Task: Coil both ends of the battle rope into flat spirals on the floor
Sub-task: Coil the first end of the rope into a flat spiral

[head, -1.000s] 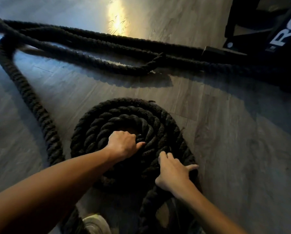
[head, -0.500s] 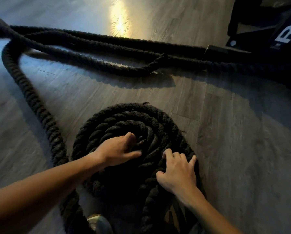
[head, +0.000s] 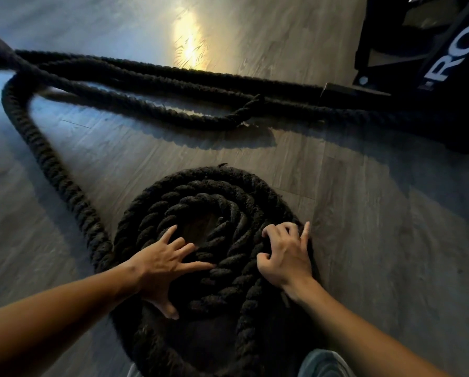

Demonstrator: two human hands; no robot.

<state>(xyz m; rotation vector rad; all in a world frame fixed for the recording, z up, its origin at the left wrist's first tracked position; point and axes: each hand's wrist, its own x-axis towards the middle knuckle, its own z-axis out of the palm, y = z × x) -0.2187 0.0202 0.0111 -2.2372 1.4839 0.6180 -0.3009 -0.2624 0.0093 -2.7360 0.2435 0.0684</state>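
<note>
A thick black battle rope lies on the wood floor. One end of it forms a flat spiral coil [head: 222,191] in front of me, with a small bare patch of floor at its centre. My left hand [head: 162,268] presses flat on the coil's near left turns, fingers spread. My right hand [head: 285,254] sits on the outer right turn, fingers curled into the rope and the index finger raised. Loose rope [head: 53,170] runs from the coil's left side up to the far left. The other loose rope end [head: 251,104] lies across the floor behind the coil.
A black gym machine [head: 440,72] with white lettering stands at the upper right, its base over the far rope strands. Bare floor [head: 391,240] spreads to the right of the coil. My knee [head: 326,363] shows at the bottom edge.
My left hand opened from a fist to a flat spread palm and slid toward the coil's near left. My right hand's fingers curled into the outer turn. The coil sits slightly farther right.
</note>
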